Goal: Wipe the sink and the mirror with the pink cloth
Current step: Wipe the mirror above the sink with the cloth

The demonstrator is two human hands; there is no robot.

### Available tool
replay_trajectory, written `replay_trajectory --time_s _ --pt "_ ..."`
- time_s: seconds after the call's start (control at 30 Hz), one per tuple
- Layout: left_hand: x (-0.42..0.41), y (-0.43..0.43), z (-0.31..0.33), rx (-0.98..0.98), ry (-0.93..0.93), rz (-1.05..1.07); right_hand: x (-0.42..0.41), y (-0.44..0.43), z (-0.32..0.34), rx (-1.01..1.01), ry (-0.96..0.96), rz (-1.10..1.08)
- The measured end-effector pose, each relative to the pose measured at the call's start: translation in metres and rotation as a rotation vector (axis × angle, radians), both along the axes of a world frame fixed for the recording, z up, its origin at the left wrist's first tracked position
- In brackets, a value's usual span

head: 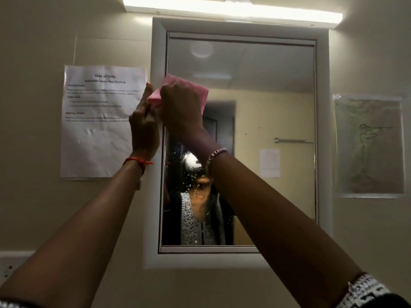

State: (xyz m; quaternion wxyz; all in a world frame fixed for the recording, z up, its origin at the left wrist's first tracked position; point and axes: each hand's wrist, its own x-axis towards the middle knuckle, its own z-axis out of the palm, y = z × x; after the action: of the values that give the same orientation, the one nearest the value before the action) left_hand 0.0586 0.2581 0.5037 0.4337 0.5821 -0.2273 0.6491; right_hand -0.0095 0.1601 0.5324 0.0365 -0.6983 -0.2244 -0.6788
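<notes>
Beige bathroom wall, lit by a long white strip light [222, 10] above the white-framed rectangular wall mirror [266, 96]: a person's right hand [181, 107], fingers curled round a folded pink cloth [191, 88], presses it to the mirror's upper-left glass. The left hand [143, 130], fingers straight, touches the cloth's edge at the mirror's left frame, gripping nothing. Water droplets [193, 185] dot the mirror's lower left. Best approach, prob.: keep cloth flat, overlapping passes top to bottom, w/ firm pressure thru the droplets. Sink not in view.
</notes>
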Motion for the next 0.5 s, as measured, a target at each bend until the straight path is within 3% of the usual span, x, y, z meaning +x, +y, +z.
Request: replay_trajectory --time_s 0.17,0.33,0.5 --pt "-0.016 -0.003 -0.001 -0.021 -0.021 -0.095 0.015 -0.028 -0.01 -0.316 0.095 -0.12" --pt "-0.014 -0.003 -0.001 0.019 -0.001 0.012 0.022 -0.056 -0.01 -0.56 0.136 -0.262" --pt "-0.017 -0.01 -0.003 0.018 0.046 0.091 0.02 -0.099 -0.014 -0.654 0.129 -0.166"
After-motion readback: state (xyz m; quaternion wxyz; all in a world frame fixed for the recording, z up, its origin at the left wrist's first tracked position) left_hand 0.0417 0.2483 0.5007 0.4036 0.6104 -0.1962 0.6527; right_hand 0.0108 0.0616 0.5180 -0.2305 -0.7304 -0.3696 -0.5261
